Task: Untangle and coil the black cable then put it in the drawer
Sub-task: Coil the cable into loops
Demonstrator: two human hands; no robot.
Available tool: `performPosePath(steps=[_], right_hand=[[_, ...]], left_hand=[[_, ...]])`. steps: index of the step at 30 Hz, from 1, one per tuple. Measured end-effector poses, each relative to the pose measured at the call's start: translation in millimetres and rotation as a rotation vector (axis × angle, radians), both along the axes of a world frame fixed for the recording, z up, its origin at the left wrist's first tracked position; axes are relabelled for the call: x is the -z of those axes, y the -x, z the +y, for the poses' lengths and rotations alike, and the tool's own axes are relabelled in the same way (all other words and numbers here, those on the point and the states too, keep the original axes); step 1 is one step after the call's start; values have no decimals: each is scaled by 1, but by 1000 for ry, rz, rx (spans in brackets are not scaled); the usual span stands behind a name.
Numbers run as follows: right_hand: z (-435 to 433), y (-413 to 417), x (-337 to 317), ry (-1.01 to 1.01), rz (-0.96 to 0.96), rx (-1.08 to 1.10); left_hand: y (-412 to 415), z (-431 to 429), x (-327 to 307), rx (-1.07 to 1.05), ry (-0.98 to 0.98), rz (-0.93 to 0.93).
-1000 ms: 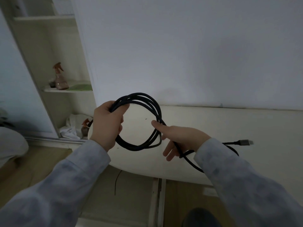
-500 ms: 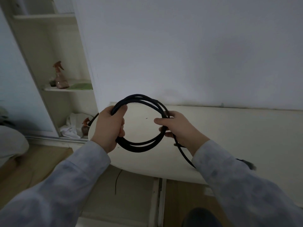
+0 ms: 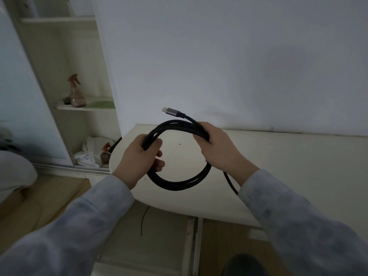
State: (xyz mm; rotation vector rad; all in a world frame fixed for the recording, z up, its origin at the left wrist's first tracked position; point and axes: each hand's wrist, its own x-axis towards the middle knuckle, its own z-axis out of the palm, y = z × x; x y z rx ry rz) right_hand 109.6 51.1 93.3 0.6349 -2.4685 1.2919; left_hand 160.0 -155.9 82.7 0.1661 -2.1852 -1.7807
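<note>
Above the desk [image 3: 282,160], the black cable [image 3: 177,183] is grasped by left grip [image 3: 137,160] and right grip [image 3: 221,150]; its plug [image 3: 172,112] has been drawn up, so coiling is judged nearly done.

left sleeve [image 3: 65,232] long, pale grey-blue, faintly mottled with darker patches. soft, loose cloth, creased along the forearm, ending in a plain cuff at the wrist. right sleeve [image 3: 298,226] of the same cloth and same mottled shade, likewise long, with a plain cuff edge at the wrist. left hand [image 3: 137,158] and right hand [image 3: 221,150] bare beyond the cuffs. dim light; weave and stitching too blurred to make out.
</note>
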Motion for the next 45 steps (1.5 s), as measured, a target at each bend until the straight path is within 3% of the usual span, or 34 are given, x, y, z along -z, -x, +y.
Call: performPosePath(steps=[3, 6, 9, 13, 15, 19, 22, 24, 28, 31, 35, 41, 43, 45], right_hand=[[2, -1, -7, -74, 66, 23], [5, -1, -12, -155, 122, 44], [4, -6, -14, -324, 214, 39], [-7, -15, -14, -441, 301, -32], [-10, -19, -16, -442, 345, -54], [-8, -25, -23, -281, 320, -120], [-7, -27, -25, -159, 271, -126], [-9, -28, -26, -100, 248, -123], [-11, -26, -35, -33, 138, -68], [-3, -20, -36, -36, -54, -54], [1, -19, -21, 172, -254, -136], [-3, -22, -17, 304, -231, -156], [-5, -24, -20, 268, -214, -107], [-7, -24, -22, 211, -170, -52]], left_hand=[[-1, -3, 4, -88, 312, 73], [0, -7, 3, -178, 573, 310], [0, -10, -9, -271, 953, 548], [1, -1, -23, -195, 1347, 683], [2, 1, -24, -143, 1302, 596], [-1, -3, -28, -114, 996, 329], [-7, -3, -35, 31, 804, 193], [-11, -2, -35, 75, 672, 203], [-11, 1, -30, -93, 515, 341], [-10, -2, -30, -167, 310, 325], [-9, -4, -27, -146, 47, 263], [-3, -3, -6, -53, -61, 63], [-3, -9, -2, -10, 117, -38], [-4, -13, -2, -56, 432, -68]])
